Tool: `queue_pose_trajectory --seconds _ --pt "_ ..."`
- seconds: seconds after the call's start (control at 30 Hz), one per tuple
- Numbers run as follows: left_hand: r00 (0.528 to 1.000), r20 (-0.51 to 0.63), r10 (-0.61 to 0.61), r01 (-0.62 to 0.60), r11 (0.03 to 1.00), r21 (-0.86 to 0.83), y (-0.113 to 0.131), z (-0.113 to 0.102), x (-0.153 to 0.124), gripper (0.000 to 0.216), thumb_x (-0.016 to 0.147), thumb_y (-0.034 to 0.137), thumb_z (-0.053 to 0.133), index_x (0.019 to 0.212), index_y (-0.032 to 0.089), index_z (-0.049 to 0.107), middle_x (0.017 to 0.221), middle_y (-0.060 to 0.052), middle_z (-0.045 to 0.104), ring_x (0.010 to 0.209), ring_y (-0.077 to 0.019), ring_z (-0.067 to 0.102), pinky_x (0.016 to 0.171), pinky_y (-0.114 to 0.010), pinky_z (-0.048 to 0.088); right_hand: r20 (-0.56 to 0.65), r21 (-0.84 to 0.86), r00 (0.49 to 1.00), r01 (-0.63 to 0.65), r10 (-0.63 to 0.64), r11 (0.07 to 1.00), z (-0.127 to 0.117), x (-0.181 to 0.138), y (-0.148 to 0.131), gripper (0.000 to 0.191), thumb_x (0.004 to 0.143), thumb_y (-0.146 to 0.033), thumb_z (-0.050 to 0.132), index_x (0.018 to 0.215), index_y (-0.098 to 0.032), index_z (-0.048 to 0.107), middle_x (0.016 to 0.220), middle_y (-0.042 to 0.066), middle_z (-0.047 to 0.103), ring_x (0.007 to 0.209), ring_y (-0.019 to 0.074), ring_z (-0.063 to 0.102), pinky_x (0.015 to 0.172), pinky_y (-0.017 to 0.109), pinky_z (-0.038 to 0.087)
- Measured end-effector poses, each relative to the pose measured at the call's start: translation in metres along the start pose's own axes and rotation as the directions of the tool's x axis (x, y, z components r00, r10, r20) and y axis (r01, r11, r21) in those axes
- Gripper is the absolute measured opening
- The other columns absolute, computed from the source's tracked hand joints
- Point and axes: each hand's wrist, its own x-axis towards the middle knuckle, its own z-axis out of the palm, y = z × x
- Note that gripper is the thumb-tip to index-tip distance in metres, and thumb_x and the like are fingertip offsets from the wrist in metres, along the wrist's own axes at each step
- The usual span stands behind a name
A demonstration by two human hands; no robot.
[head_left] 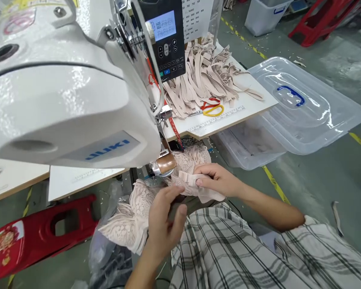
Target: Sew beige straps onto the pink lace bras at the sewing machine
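A beige lace garment piece [132, 216] lies across my lap under the head of a white sewing machine [63, 92]. My right hand [216, 178] is closed, pinching a small folded beige strap end [188, 178] against the lace just right of the copper-coloured presser part [166, 163]. My left hand [165, 220] is closed on the lace lower down, thumb pressed toward the fingers. Both hands sit below the machine's needle area.
The white table [252, 106] carries a pile of beige straps [198, 76] and red-and-yellow scissors [212, 108]. A control panel [167, 36] is mounted on the machine. A clear lidded bin [303, 104] stands at right; a red stool [36, 237] lies at lower left.
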Motion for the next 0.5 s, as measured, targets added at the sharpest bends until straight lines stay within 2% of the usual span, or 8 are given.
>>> queue_pose_trajectory --seconds 0.1,0.13,0.2,0.27,0.3,0.4,0.43,0.5 --pt "0.992 0.08 0.102 -0.105 0.994 0.03 0.001 -0.006 0.015 0.052 0.094 0.018 0.049 0.145 0.019 0.037 0.139 -0.016 0.056 0.132 -0.0263 0.051 0.106 -0.044 0.046 0.066 -0.122 0.995 0.086 -0.078 0.989 0.001 0.001 -0.004 0.018 0.088 -0.028 0.055 0.073 -0.018 0.061 0.07 -0.001 0.057 0.066 0.0128 0.052 0.064 0.025 0.04" --pt "0.985 0.133 0.111 -0.118 0.992 0.042 0.001 -0.007 0.02 0.054 0.093 0.019 0.05 0.145 0.018 0.035 0.139 -0.017 0.055 0.132 -0.0264 0.051 0.105 -0.044 0.047 0.092 -0.177 0.99 0.125 -0.11 0.976 0.0 0.001 -0.006 0.019 0.088 -0.027 0.055 0.072 -0.018 0.06 0.069 -0.001 0.055 0.065 0.0125 0.052 0.063 0.025 0.04" --pt "0.976 0.198 0.095 -0.113 0.99 0.08 -0.002 -0.009 0.026 0.039 0.092 0.02 0.053 0.131 0.018 0.048 0.119 -0.013 0.066 0.113 -0.0235 0.063 0.093 -0.038 0.054 0.16 -0.316 0.972 0.217 -0.174 0.924 -0.002 0.001 -0.008 0.019 0.088 -0.024 0.054 0.072 -0.019 0.06 0.068 -0.002 0.054 0.063 0.0117 0.051 0.06 0.024 0.039" --pt "0.976 0.178 0.125 -0.148 0.981 0.124 -0.007 -0.009 0.028 0.012 0.091 0.018 0.054 0.102 0.02 0.056 0.088 -0.005 0.068 0.082 -0.0174 0.066 0.08 -0.032 0.057 0.215 -0.503 0.94 0.34 -0.265 0.795 -0.003 0.0 -0.008 0.019 0.09 -0.023 0.052 0.074 -0.019 0.062 0.067 -0.001 0.055 0.061 0.0119 0.05 0.057 0.026 0.036" --pt "0.973 0.141 0.183 -0.205 0.965 0.162 -0.011 -0.009 0.027 0.006 0.09 0.015 0.054 0.092 0.021 0.056 0.077 -0.001 0.065 0.072 -0.0152 0.063 0.077 -0.031 0.056 0.239 -0.6 0.914 0.405 -0.329 0.69 -0.004 -0.001 -0.007 0.02 0.092 -0.022 0.052 0.076 -0.02 0.064 0.066 -0.001 0.056 0.061 0.0128 0.049 0.057 0.027 0.035" --pt "0.89 0.019 0.455 -0.432 0.829 0.356 -0.019 -0.006 0.019 0.016 0.087 0.007 0.057 0.088 0.023 0.056 0.063 0.005 0.06 0.062 -0.012 0.06 0.08 -0.031 0.054 0.307 -0.768 0.792 0.533 -0.527 0.354 -0.003 -0.003 -0.002 0.024 0.096 -0.019 0.051 0.079 -0.023 0.067 0.064 0.001 0.059 0.06 0.0155 0.045 0.058 0.032 0.034" --pt "0.854 -0.01 0.52 -0.468 0.776 0.422 -0.02 -0.005 0.016 0.02 0.086 0.005 0.06 0.089 0.024 0.057 0.061 0.006 0.059 0.06 -0.0114 0.06 0.079 -0.03 0.053 0.324 -0.78 0.762 0.55 -0.561 0.298 -0.002 -0.004 0.0 0.024 0.096 -0.019 0.051 0.08 -0.024 0.068 0.063 0.001 0.059 0.059 0.0159 0.044 0.058 0.032 0.034" --pt "0.814 -0.049 0.578 -0.483 0.722 0.496 -0.022 -0.004 0.012 0.024 0.084 0.003 0.063 0.091 0.025 0.058 0.057 0.008 0.056 0.058 -0.0106 0.06 0.075 -0.028 0.052 0.324 -0.78 0.761 0.551 -0.562 0.296 0.001 -0.005 0.002 0.023 0.096 -0.019 0.052 0.081 -0.026 0.068 0.063 0.0 0.059 0.056 0.0159 0.042 0.058 0.033 0.034"
